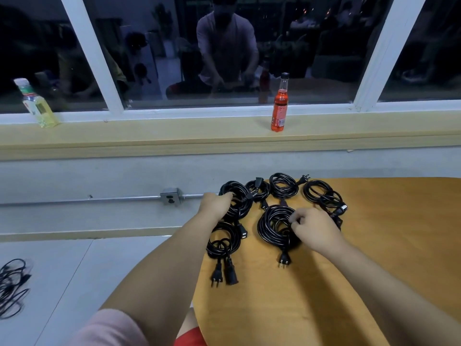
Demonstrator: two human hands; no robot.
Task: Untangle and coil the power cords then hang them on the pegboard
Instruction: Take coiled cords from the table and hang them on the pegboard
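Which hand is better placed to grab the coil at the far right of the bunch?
Probably the right. The right hand pinches the middle coil, just beside the far-right coil. The left hand grips the far-left coil, across the whole bunch.

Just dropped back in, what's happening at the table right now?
Six coiled black power cords lie on the wooden table. The left hand grips the far-left coil; the right hand pinches the big middle coil. Loose cords lie at the left. No pegboard is in view.
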